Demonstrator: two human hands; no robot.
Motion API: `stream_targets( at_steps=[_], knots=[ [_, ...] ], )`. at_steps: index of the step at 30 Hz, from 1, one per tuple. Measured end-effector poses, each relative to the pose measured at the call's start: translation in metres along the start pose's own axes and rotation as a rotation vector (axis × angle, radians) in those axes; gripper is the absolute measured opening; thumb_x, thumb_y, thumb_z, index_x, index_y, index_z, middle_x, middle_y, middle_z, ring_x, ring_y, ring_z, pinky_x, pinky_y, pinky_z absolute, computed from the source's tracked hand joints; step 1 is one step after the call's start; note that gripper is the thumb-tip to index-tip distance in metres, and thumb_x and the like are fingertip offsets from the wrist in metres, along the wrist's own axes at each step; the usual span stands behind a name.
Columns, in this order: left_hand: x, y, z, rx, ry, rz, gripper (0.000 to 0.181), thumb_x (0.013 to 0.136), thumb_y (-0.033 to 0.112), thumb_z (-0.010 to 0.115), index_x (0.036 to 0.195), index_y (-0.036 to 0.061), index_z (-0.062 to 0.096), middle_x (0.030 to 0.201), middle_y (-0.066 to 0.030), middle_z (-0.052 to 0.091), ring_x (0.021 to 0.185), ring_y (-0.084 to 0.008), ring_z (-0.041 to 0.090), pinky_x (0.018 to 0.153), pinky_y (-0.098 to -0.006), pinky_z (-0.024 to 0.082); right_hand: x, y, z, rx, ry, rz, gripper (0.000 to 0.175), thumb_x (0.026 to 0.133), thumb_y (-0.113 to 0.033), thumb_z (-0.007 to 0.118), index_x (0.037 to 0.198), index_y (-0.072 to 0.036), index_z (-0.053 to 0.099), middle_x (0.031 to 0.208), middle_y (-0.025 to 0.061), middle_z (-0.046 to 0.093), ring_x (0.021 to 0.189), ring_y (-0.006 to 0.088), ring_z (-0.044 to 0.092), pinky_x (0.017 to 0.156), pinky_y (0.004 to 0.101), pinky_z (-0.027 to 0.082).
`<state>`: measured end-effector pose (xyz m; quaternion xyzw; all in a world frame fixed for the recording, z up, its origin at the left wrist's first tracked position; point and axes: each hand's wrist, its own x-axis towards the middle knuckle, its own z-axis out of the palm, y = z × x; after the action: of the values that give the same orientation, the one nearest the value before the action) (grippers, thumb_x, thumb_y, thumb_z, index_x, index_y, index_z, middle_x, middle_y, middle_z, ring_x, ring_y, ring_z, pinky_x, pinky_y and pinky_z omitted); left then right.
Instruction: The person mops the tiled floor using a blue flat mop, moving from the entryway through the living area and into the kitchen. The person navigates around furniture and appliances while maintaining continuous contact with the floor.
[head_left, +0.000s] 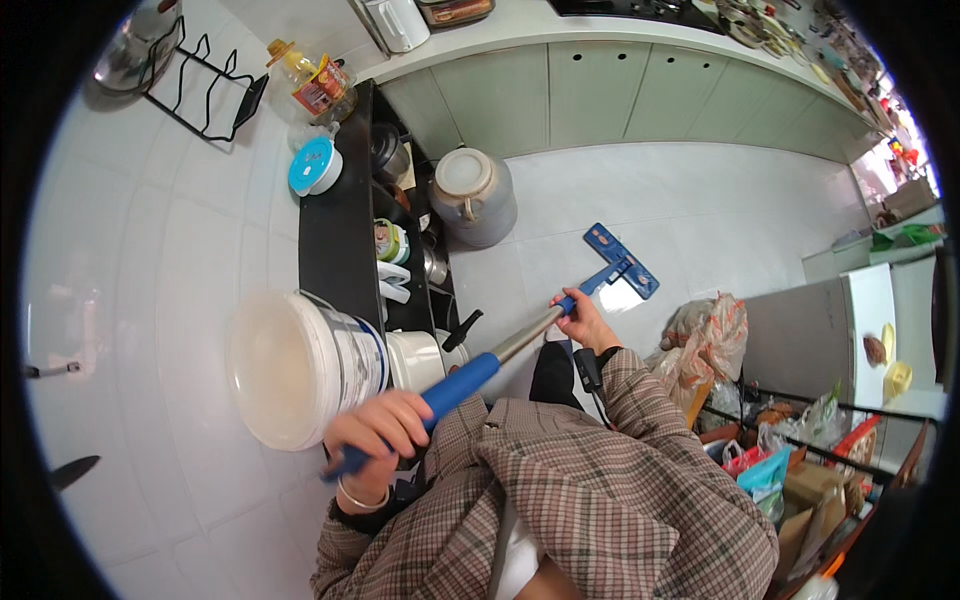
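Observation:
A flat mop runs diagonally before me, with a blue rectangular head (621, 260) on the tiled floor. Its metal pole (525, 335) leads back to a thick blue grip (461, 390). My left hand (377, 442), slightly blurred, is wrapped around the end of that grip, close to a white plastic bucket (349, 360). Lower on the pole, near the head, my right hand (585, 322) closes around the blue collar. A small black device (588, 367) with a cable is at my right wrist.
A black shelf unit (337, 247) holding pots and containers stands left. Beside it is a lidded ceramic jar (474, 199). Green cabinets (495, 112) line the far side. Plastic bags (709, 337) and a crowded rack (806, 480) stand close on my right, near a grey appliance (799, 330).

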<state>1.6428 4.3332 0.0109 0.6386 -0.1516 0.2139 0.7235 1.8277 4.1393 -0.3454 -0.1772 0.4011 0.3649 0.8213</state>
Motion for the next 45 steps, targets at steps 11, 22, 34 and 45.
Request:
stream_targets(
  at_steps=[11,22,34,45],
  knots=[
    [0.144,0.068,0.004,0.178,0.367,0.381,0.02,0.086,0.012,0.052,0.075,0.0077,0.036,0.05,-0.0016,0.044,0.035,-0.0073,0.041,0.037,-0.0177,0.036,-0.045,0.0,0.115,-0.041,-0.17,0.567,0.019,0.093,-0.015,0.04,0.097,0.003,0.045,0.092,0.0164,0.056,0.088,0.0312,0.058,0.08,0.0444,0.051],
    [0.203,0.063,0.033,0.618,0.052,0.256,0.015,0.085,0.01,0.052,0.079,0.0074,0.038,0.057,-0.0036,0.046,0.045,-0.0138,0.046,0.045,-0.0284,0.043,0.0,0.089,0.191,-0.115,-0.01,0.85,0.011,0.089,-0.009,0.045,0.091,0.002,0.047,0.087,0.0145,0.058,0.08,0.0238,0.059,0.076,0.0373,0.051],
    [0.237,0.027,0.0,-0.027,-0.196,0.321,0.02,0.074,-0.001,0.058,0.068,0.0076,0.042,0.051,-0.0022,0.048,0.037,-0.0115,0.047,0.038,-0.0247,0.042,0.0,0.037,0.162,0.143,-0.227,0.563,0.009,0.076,-0.006,0.05,0.077,0.003,0.049,0.077,0.013,0.056,0.079,0.0278,0.057,0.082,0.0391,0.047],
    [0.108,-0.011,-0.015,0.051,0.279,-0.028,0.019,0.076,0.004,0.061,0.066,0.0063,0.044,0.054,-0.0071,0.054,0.041,-0.0215,0.051,0.049,-0.0328,0.048,0.035,-0.019,0.089,0.102,0.109,0.187,0.014,0.08,-0.005,0.05,0.068,-0.005,0.043,0.059,0.005,0.048,0.057,0.0192,0.049,0.062,0.0325,0.048]
  ],
)
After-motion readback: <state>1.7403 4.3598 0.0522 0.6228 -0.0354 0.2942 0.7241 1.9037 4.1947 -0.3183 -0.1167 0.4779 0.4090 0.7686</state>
